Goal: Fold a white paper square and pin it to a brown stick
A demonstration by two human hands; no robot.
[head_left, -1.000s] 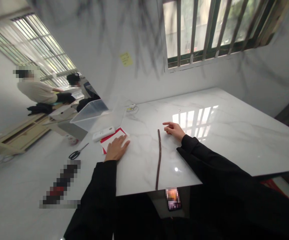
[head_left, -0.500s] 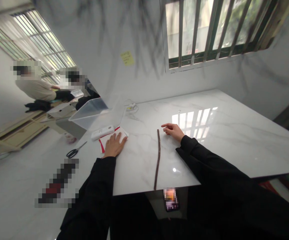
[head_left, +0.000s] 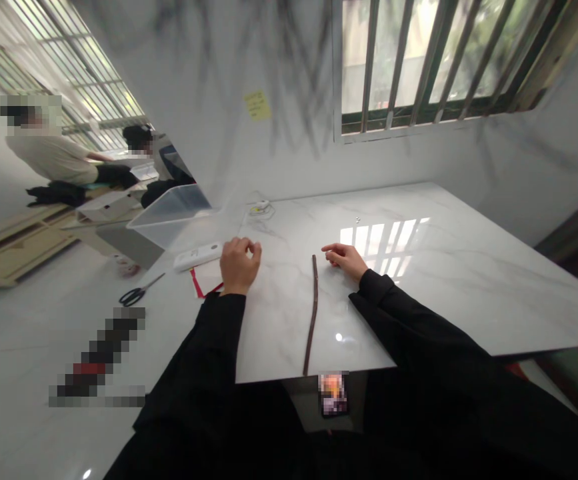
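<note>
My left hand (head_left: 239, 263) is at the table's left side with its fingers curled in, thumb against fingertips, over a red and white packet (head_left: 197, 285). Only the packet's red edge shows. Whether the hand grips anything is hidden. My right hand (head_left: 346, 259) rests on the white marble table (head_left: 449, 280), index finger stretched left towards the far end of a long thin brown strip (head_left: 310, 313). The strip lies flat between my hands and runs to the near table edge. The right hand holds nothing.
A white remote-like device (head_left: 199, 255) lies left of my left hand. Scissors (head_left: 136, 293) sit near the left edge, a clear plastic bin (head_left: 169, 220) behind them. A small corded device (head_left: 261, 208) is by the wall. A phone (head_left: 332, 393) is below the table edge. Two people sit far left.
My left hand, flat on the red and white packet before, has curled its fingers and lifted its palm. The right hand and the strip have stayed put. The view has shifted slightly.
</note>
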